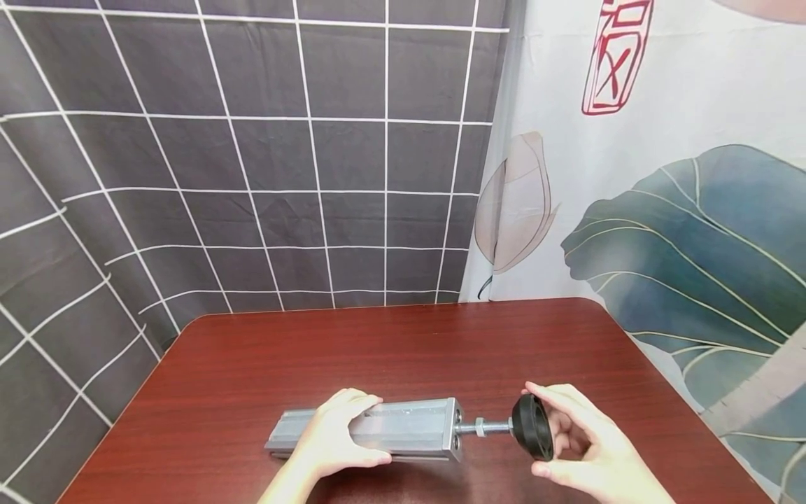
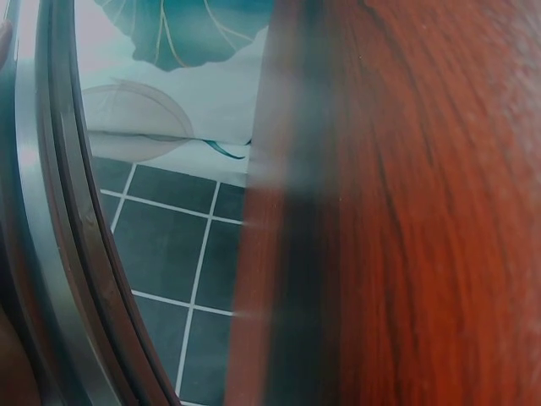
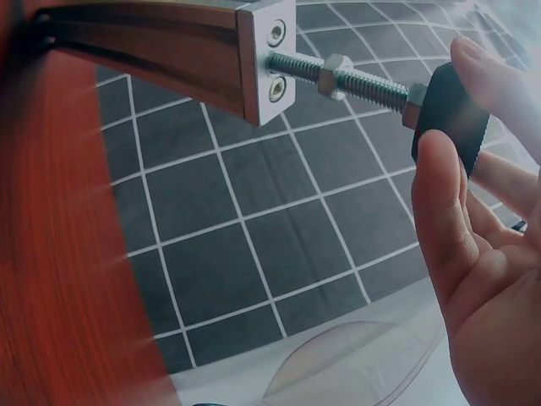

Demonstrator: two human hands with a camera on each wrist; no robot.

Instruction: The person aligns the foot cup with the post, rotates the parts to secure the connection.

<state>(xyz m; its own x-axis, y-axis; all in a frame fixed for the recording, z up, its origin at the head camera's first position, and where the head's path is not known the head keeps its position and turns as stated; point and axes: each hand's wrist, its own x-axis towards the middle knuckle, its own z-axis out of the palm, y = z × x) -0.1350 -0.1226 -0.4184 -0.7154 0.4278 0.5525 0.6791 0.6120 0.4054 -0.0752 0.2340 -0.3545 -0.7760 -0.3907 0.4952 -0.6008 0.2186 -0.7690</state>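
Note:
An aluminium profile lies lengthwise above the near part of the table, its grooved side showing in the left wrist view. My left hand grips it around the middle, thumb on the near side and fingers over the far side. From its right end plate, fixed with two screws, sticks a threaded rod carrying a hex nut. At the rod's outer end sits a black round levelling foot. My right hand pinches the foot's rim between thumb and fingers.
The reddish-brown wooden table extends beyond both hands. Behind it hangs a grey curtain with a white grid, and at the right a white curtain with leaf prints.

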